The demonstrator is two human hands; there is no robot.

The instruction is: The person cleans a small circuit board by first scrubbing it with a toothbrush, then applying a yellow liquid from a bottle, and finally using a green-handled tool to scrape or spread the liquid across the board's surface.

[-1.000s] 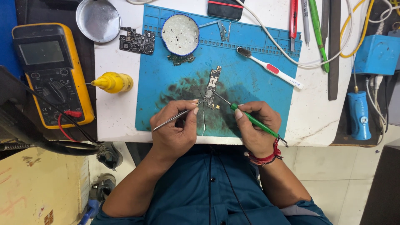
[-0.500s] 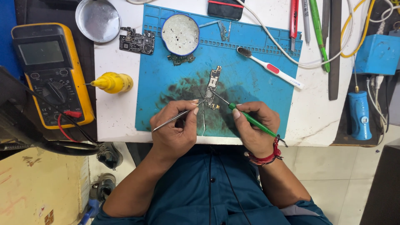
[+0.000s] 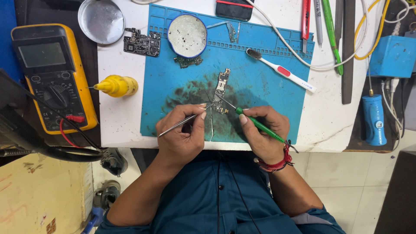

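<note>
A small narrow circuit board [image 3: 221, 90] lies on the stained blue work mat [image 3: 268, 91]. My left hand [image 3: 182, 134] grips metal tweezers [image 3: 184, 120] whose tips reach the board's lower end. In my right hand [image 3: 264, 134] is a green-handled soldering iron [image 3: 260, 125], its thin tip touching the board's lower part. A thin wire of solder [image 3: 211, 125] hangs between the hands.
A yellow multimeter [image 3: 52, 78] sits at the left, a yellow squeeze bottle [image 3: 116, 85] beside the mat. A round tin [image 3: 187, 35], another circuit board [image 3: 142, 43], a metal dish [image 3: 101, 20] and a white toothbrush [image 3: 281, 71] lie further back. Tools and cables crowd the right.
My right hand and the iron have shifted very slightly; the tweezers and board stay where they were.
</note>
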